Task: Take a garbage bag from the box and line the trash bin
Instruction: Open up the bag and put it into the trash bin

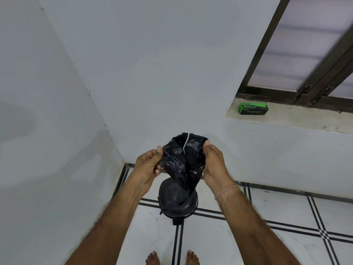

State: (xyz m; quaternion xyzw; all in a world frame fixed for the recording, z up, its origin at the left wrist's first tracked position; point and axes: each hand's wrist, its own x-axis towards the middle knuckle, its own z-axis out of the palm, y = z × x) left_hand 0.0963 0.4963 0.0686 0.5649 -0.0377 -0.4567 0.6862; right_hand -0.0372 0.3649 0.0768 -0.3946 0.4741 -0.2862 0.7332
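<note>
A crumpled black garbage bag (184, 159) with a thin white drawstring hangs between both my hands at chest height. My left hand (148, 165) pinches its left edge and my right hand (214, 163) pinches its right edge. The bag's lower end dangles down over the black trash bin (176, 203), which stands on the floor directly below with its lid closed. The green garbage bag box (253, 108) lies on the window sill to the upper right, well away from my hands.
White walls meet in a corner to the left. A dark-framed window (305, 54) sits above the stone sill (296, 119). White floor tiles (219, 241) with black stripe lines lie underfoot, and my bare feet show at the bottom edge.
</note>
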